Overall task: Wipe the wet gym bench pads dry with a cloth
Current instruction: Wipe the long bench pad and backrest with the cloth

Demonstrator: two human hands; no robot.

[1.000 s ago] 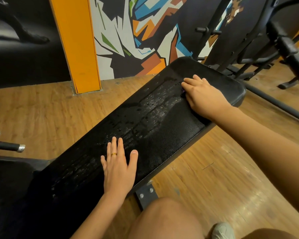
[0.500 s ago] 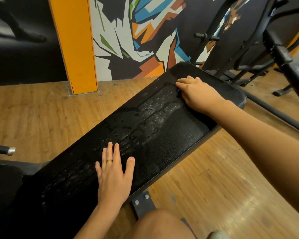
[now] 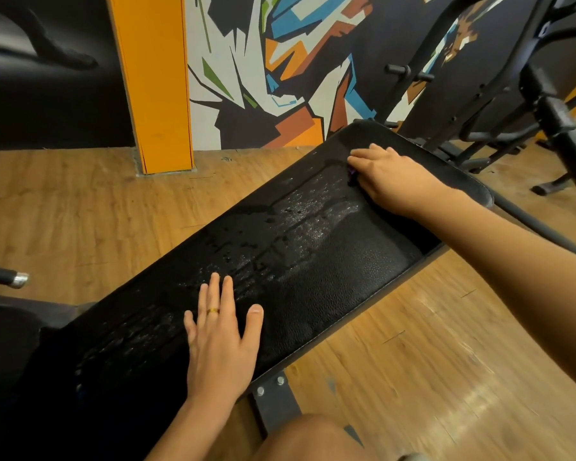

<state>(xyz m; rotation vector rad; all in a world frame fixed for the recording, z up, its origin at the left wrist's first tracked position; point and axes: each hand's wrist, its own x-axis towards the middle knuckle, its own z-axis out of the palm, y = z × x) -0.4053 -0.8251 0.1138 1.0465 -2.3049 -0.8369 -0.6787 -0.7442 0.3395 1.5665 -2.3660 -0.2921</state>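
Partly wet pebbled pad, left fingers splayed flat — right fingers together, pressing cloth

The pad is black, grained and leather-like, matt where dry and glossy with beaded water along its middle. The floor is smooth wood with a sheen. The bracket is dull grey metal.

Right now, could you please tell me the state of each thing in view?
bench pad: wet and beaded along the middle, near strip looks dry.
right hand: pressing the cloth at the pad's far end.
cloth: nearly hidden under the right hand, a purple edge showing.
left hand: flat on the pad, fingers straight.
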